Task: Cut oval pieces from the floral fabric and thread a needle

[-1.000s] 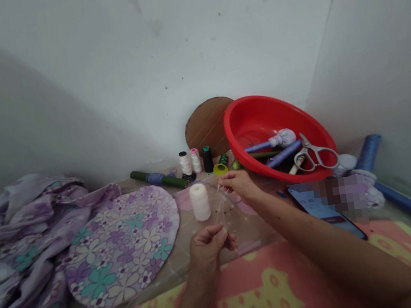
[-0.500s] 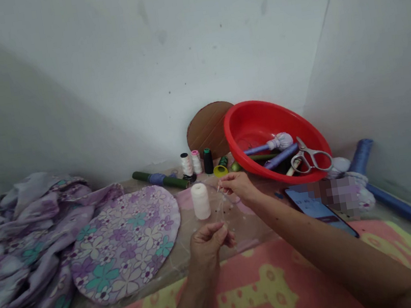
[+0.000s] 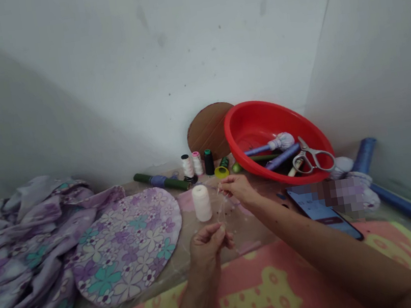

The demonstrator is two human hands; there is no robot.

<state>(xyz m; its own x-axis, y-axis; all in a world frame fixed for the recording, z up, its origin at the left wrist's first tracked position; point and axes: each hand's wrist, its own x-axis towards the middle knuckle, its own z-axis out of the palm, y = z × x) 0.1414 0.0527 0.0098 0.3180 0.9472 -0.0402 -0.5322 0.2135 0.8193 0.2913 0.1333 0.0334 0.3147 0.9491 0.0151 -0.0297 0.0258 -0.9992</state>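
My left hand (image 3: 207,244) is pinched shut on a thin white thread (image 3: 222,212), low in the middle of the view. My right hand (image 3: 237,188) is farther out, fingers pinched on the other end of the thread, perhaps with a needle that is too small to make out. The thread runs between the two hands. A white thread spool (image 3: 201,203) stands upright just left of my right hand. A round floral fabric piece (image 3: 130,245) lies flat to the left of both hands.
A red basin (image 3: 247,122) at the back right holds scissors (image 3: 312,157) and blue rolls. Small spools (image 3: 197,164) stand by the wall beside a brown disc (image 3: 207,128). A phone (image 3: 324,212) lies right; crumpled purple cloth (image 3: 17,238) far left; pink-yellow blanket (image 3: 264,289) in front.
Both hands stay pinched on the thread almost in place; the left hand has edged slightly lower. The view has shifted a little.
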